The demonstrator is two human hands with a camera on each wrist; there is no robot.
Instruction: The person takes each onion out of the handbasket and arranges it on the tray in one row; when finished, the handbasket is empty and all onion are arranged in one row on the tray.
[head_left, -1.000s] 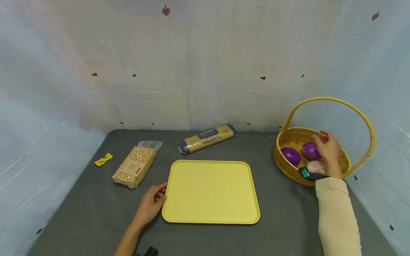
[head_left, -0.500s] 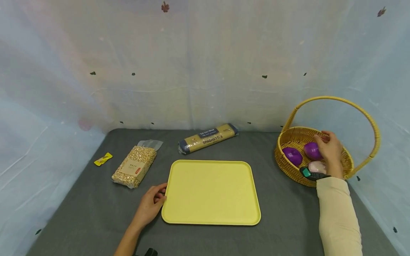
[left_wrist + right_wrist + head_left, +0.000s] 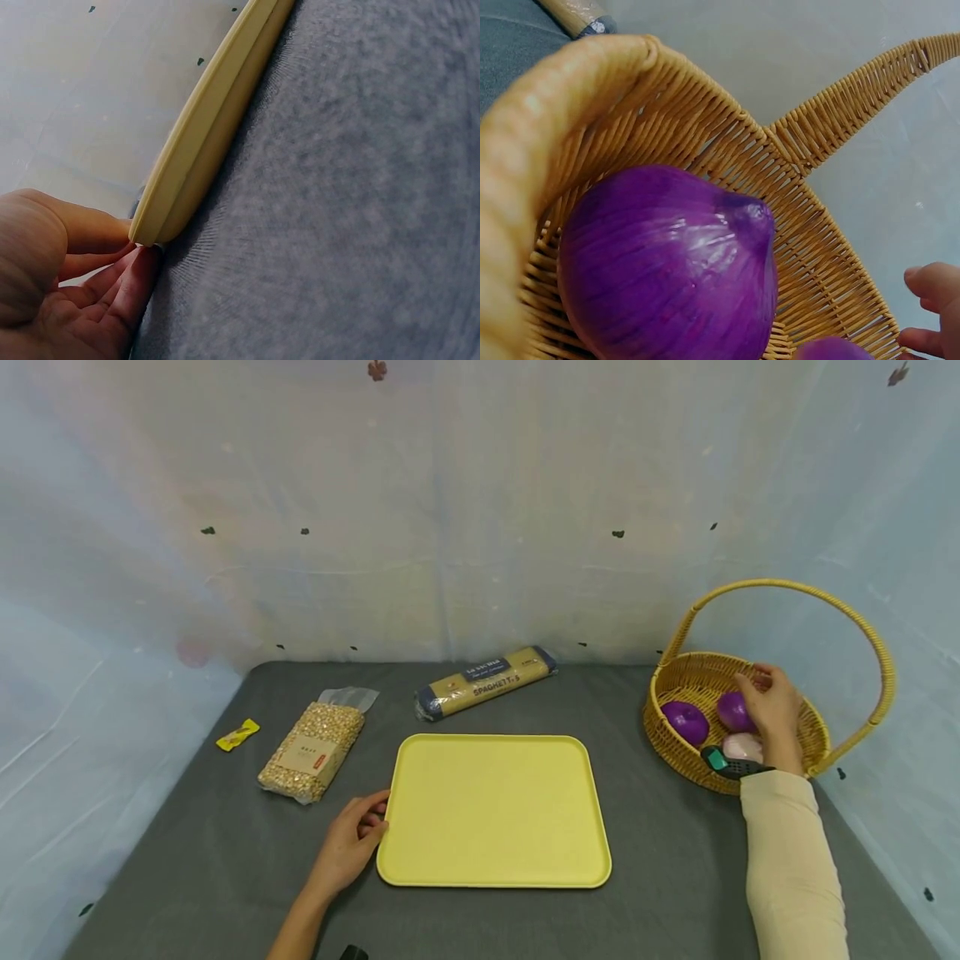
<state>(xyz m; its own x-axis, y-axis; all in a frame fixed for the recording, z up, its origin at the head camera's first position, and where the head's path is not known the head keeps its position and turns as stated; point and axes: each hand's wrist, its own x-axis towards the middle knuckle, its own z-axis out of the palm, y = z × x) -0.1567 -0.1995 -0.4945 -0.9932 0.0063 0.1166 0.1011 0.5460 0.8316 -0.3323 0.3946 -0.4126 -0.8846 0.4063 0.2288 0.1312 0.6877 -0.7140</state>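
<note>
Wicker, honey-coloured, makes up the basket (image 3: 675,752) at my far right on the grey table (image 3: 187,860), its hoop handle arching over it. Inside I count two purple onions: the left onion (image 3: 684,722) lies free near the front wall, and the right onion (image 3: 733,710) sits under my right hand (image 3: 772,714). A pale pink object (image 3: 738,747) lies just in front of them, too covered by my wrist for me to name it. My right fingers curl over the right onion's far side, but I cannot tell from here whether they actually clasp it or only rest on it; the right wrist view shows mostly the left onion close up and just fingertips (image 3: 934,289) at the frame edge.

The yellow tray (image 3: 493,810) lies flat in the middle of the table with nothing on it. My left hand (image 3: 348,843) is at its near-left corner, loosely curled fingers (image 3: 112,270) touching the rim from below and beside, not clamping it.

Beyond the tray lie a spaghetti pack (image 3: 486,682), a bag of grains (image 3: 311,752) and a small yellow sachet (image 3: 237,734), all well apart from both hands.
</note>
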